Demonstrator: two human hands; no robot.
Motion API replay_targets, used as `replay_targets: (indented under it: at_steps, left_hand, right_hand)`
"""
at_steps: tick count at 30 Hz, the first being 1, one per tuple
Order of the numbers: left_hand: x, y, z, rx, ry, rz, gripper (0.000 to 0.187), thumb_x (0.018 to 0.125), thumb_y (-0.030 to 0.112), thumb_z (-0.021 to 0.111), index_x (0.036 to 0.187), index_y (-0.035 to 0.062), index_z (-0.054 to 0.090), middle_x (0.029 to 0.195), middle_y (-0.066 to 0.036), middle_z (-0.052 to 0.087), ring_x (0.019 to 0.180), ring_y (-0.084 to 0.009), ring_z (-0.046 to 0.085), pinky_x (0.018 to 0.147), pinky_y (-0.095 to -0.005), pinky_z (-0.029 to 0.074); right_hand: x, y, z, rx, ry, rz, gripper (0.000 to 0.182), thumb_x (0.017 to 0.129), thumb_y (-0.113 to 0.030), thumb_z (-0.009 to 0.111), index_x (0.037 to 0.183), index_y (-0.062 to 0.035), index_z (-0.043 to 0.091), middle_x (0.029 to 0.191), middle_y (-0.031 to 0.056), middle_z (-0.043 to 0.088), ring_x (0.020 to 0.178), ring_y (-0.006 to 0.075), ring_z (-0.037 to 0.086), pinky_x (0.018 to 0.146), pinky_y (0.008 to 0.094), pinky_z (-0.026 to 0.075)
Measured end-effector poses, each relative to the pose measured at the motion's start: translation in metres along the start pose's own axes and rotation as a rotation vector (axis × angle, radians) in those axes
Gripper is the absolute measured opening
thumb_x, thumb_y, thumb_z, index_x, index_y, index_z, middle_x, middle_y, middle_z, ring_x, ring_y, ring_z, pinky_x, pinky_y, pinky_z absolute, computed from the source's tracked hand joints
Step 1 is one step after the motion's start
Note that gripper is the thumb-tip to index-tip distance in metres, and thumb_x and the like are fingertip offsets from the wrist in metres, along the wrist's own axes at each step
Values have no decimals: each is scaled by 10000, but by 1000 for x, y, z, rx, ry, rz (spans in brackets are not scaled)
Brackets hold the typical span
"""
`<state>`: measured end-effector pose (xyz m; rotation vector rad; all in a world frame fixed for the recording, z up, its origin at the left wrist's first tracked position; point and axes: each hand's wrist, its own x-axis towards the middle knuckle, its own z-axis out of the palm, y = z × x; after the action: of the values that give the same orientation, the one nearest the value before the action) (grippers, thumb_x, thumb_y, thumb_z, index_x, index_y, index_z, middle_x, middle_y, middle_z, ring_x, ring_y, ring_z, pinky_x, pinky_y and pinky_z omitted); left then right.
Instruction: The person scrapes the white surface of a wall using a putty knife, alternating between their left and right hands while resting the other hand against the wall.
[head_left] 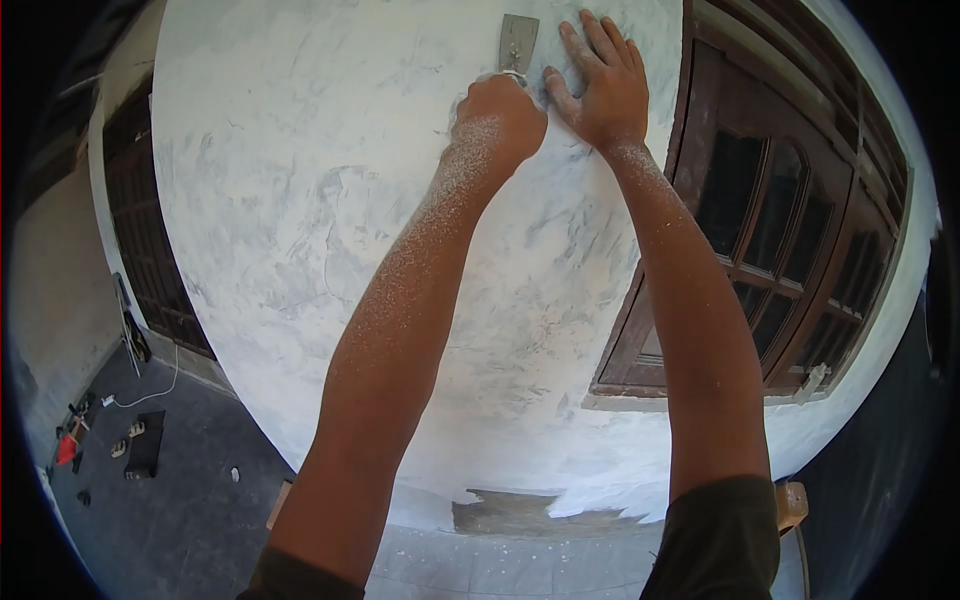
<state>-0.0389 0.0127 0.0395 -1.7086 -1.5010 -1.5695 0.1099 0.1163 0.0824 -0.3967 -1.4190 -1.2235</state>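
My left hand (499, 118) is closed around the handle of a putty knife (519, 42), high on the wall. The knife's flat grey blade points upward against the whitish, patchy wall surface (400, 230). The handle is mostly hidden in my fist. Just to the right, my right hand (607, 98) lies against the wall with its fingers spread, holding nothing. White dust covers my left forearm and the fingers and wrist of my right hand.
A brown wooden window (770, 220) with dark panes is to the right. At left are a dark door (155, 220), a white cable (150, 398), sandals (127, 438) and a red item (66, 449) on the floor. A wooden end (792, 506) shows beside my right sleeve.
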Motion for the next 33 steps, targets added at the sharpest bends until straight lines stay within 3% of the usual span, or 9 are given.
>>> replay_targets:
  at_steps: [2,5,9,11,15,17,22,30,33]
  left_hand:
    - [21,30,-39,-134,-302,-116,421,1023,304,519,875,-75,628,652,-133,644,514,-226,649,544,-350,564]
    - [26,32,-44,-80,-333,-105,402,1020,282,509,875,-73,630,650,-130,645,527,-231,658,544,-351,565]
    - [-30,-1,0,5,9,-45,415,1023,282,504,948,-109,620,696,-153,654,516,-224,658,507,-357,563]
    - [-11,-1,-1,-27,-169,-110,422,1026,300,500,951,-98,617,673,-141,646,511,-215,657,502,-350,561]
    - [22,29,-38,-147,-299,-114,393,1016,291,500,892,-66,609,633,-119,629,492,-211,643,509,-354,556]
    - [22,31,-39,-107,-301,-138,384,1009,285,503,891,-65,607,640,-122,630,493,-209,637,512,-357,554]
    - [-12,4,-5,2,-66,-55,407,1012,303,514,918,-78,623,664,-136,640,505,-216,643,514,-339,560]
    - [-1,29,-30,-148,-277,-202,401,1015,295,512,972,-84,636,716,-152,662,504,-223,637,530,-350,567]
    - [-18,7,-1,-100,-179,-167,415,1028,300,495,967,-85,636,710,-146,658,504,-219,638,539,-348,569]
  right_hand:
    - [-1,1,0,-1,-7,-7,574,868,-344,706,1423,-239,604,1558,45,477,1455,277,402,1219,473,278]
    - [6,-13,-19,57,-137,68,620,869,-308,643,1431,-60,554,1569,185,429,1455,397,368,1199,532,286]
    - [4,-12,-15,48,-125,57,666,837,-333,675,1430,-56,554,1564,188,434,1449,401,376,1194,534,295]
    - [5,-11,-14,15,-130,54,655,836,-323,671,1420,-48,559,1556,197,440,1446,406,377,1191,537,297]
    - [4,-6,-11,27,-122,54,640,844,-325,658,1414,-48,564,1556,202,439,1448,407,373,1192,533,294]
    - [-2,3,1,25,12,-14,568,872,-343,696,1423,-238,603,1556,47,478,1454,282,401,1221,474,272]
    - [-2,-1,-1,7,-7,3,566,872,-331,691,1423,-240,602,1555,45,480,1453,279,403,1226,474,266]
    - [-1,-1,-2,4,-11,9,575,862,-326,691,1424,-236,603,1553,53,483,1456,284,401,1228,473,266]
    - [3,-10,-13,22,-122,59,632,853,-321,647,1417,-50,563,1558,202,437,1453,404,368,1194,531,291]
